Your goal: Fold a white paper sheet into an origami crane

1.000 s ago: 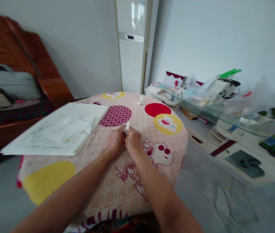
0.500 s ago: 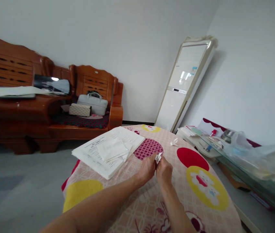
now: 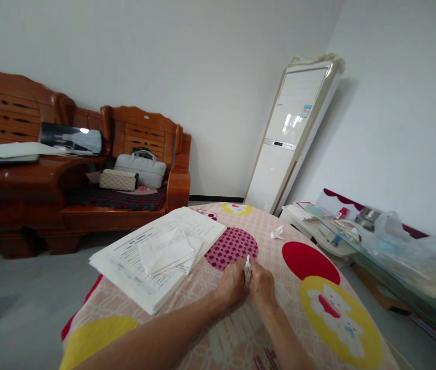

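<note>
My left hand and my right hand rest side by side on a round table covered by a pink patterned cloth. Both pinch one small folded piece of white paper, which sticks up between the fingertips. A stack of white printed papers lies on the cloth just to the left of my hands. Another small folded white paper sits further back on the cloth, apart from my hands.
A wooden sofa with a white handbag and a beige purse stands at the back left. A tall white air conditioner leans in the corner. A low glass shelf with plastic bags runs along the right wall.
The view has swung up and left from the table to take in the sofa. My hands have stayed together on the small paper and have sunk closer to the cloth.
</note>
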A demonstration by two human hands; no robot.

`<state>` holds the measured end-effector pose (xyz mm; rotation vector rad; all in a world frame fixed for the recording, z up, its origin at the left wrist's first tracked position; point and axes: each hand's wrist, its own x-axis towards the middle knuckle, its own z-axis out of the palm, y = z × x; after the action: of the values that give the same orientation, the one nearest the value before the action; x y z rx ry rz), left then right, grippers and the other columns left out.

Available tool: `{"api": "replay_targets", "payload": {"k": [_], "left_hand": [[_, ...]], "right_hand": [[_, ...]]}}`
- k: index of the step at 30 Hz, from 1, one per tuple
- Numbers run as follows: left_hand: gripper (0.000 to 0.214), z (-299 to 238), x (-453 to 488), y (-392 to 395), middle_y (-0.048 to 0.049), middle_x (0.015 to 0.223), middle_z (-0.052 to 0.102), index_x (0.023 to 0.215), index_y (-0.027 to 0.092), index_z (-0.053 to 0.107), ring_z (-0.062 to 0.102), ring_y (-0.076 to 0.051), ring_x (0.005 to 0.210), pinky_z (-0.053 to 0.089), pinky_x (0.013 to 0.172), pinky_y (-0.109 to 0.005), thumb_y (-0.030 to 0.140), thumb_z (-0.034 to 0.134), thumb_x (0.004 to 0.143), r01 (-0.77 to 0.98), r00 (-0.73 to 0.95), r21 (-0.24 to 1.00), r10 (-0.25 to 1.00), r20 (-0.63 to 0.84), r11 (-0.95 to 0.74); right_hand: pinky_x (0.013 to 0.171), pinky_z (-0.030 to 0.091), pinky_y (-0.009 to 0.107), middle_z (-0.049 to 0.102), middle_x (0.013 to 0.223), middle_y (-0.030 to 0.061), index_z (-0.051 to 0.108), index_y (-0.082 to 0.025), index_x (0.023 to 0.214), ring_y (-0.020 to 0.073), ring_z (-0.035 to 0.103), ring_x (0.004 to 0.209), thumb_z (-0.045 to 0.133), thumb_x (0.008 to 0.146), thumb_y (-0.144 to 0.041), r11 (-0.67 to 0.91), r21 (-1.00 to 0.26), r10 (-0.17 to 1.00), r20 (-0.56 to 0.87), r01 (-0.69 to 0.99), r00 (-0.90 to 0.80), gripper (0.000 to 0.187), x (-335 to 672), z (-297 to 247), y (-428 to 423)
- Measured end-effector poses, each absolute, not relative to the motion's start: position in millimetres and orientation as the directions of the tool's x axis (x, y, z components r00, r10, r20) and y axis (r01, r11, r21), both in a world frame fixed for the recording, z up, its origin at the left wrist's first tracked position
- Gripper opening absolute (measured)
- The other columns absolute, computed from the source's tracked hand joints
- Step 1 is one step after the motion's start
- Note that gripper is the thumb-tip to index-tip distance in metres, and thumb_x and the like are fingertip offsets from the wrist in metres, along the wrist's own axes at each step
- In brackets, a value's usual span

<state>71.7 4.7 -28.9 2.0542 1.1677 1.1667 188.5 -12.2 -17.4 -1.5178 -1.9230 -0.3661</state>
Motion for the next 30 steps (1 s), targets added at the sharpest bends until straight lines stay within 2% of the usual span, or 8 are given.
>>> {"api": "replay_targets", "payload": {"k": [4,8,12,16,19,24,27,30], "left_hand": [[0.020,-35.3,74.1,8.4,-0.0053,0.072,0.064,0.086,0.013,0.060,0.052,-0.014,0.063,0.033,0.059,-0.025,0.009,0.040,0.084,0.416,0.280,0.746,0.853,0.440,-0.521],[0.024,-25.3,75.3,9.1,-0.0018,0.064,0.060,0.077,0.013,0.061,0.051,-0.012,0.058,0.031,0.055,-0.023,0.005,0.039,0.080,0.360,0.232,0.816,0.891,0.391,-0.452],[0.027,-18.6,76.2,8.4,0.0002,0.061,0.058,0.076,0.014,0.062,0.051,-0.012,0.058,0.031,0.055,-0.023,0.005,0.037,0.079,0.290,0.177,0.862,0.908,0.378,-0.416],[0.028,-21.7,76.1,8.6,-0.0010,0.064,0.060,0.077,0.016,0.062,0.052,-0.014,0.060,0.034,0.055,-0.024,0.010,0.036,0.084,0.240,0.135,0.880,0.912,0.387,-0.409],[0.028,-24.2,72.6,10.5,-0.0013,0.070,0.063,0.087,0.018,0.063,0.055,-0.014,0.061,0.039,0.056,-0.024,0.013,0.036,0.087,0.187,0.169,0.900,0.916,0.364,-0.393],[0.043,-27.2,64.9,16.9,0.0011,0.066,0.061,0.119,0.015,0.057,0.054,-0.011,0.047,0.042,0.048,-0.021,0.009,0.030,0.085,0.123,0.202,0.959,0.953,0.226,-0.254],[0.041,-29.0,62.6,20.1,0.0007,0.066,0.061,0.117,0.014,0.057,0.057,-0.011,0.048,0.043,0.048,-0.020,0.009,0.032,0.085,0.140,0.163,0.965,0.967,0.199,-0.222],[0.034,-28.5,61.5,21.0,0.0006,0.064,0.060,0.107,0.014,0.058,0.057,-0.012,0.045,0.040,0.043,-0.020,0.011,0.032,0.086,0.143,0.162,0.968,0.970,0.184,-0.207]], "right_hand": [[0.054,0.036,0.024,0.071,0.068,0.0091,0.066,-0.013,0.088,0.0185,0.066,0.060,0.039,0.092,-0.015,0.229,-0.182,0.792,0.606,0.956,-0.074,0.028,189.3,-20.8,-11.8],[0.056,0.038,0.024,0.072,0.071,0.0093,0.067,-0.012,0.094,0.0188,0.068,0.064,0.038,0.092,-0.014,0.232,-0.177,0.796,0.599,0.956,-0.083,0.029,187.7,-20.5,-10.4],[0.054,0.040,0.025,0.072,0.069,0.0114,0.068,-0.009,0.096,0.0197,0.068,0.060,0.038,0.090,-0.013,0.215,-0.191,0.793,0.607,0.958,-0.056,0.031,182.4,-22.4,-8.1],[0.053,0.042,0.025,0.072,0.067,0.0120,0.069,-0.008,0.100,0.0205,0.067,0.059,0.035,0.093,-0.020,0.236,-0.251,0.767,0.642,0.939,-0.021,0.037,178.2,-24.4,-8.1],[0.056,0.045,0.025,0.074,0.076,0.0134,0.067,-0.008,0.107,0.0203,0.069,0.063,0.032,0.094,-0.023,0.283,-0.310,0.752,0.659,0.908,-0.010,0.041,180.6,-27.1,-9.1],[0.064,0.050,0.029,0.074,0.086,0.0169,0.062,-0.005,0.117,0.0232,0.070,0.072,0.036,0.093,-0.026,0.295,-0.347,0.750,0.661,0.890,0.009,0.042,190.9,-34.5,-9.9],[0.067,0.051,0.030,0.074,0.086,0.0151,0.061,-0.007,0.119,0.0225,0.069,0.073,0.044,0.090,-0.029,0.302,-0.367,0.760,0.649,0.880,0.010,0.040,196.7,-35.1,-10.1],[0.062,0.050,0.028,0.073,0.076,0.0095,0.062,-0.010,0.118,0.0203,0.066,0.064,0.050,0.086,-0.029,0.276,-0.421,0.792,0.609,0.864,0.044,0.039,201.6,-32.2,-10.8]]}}
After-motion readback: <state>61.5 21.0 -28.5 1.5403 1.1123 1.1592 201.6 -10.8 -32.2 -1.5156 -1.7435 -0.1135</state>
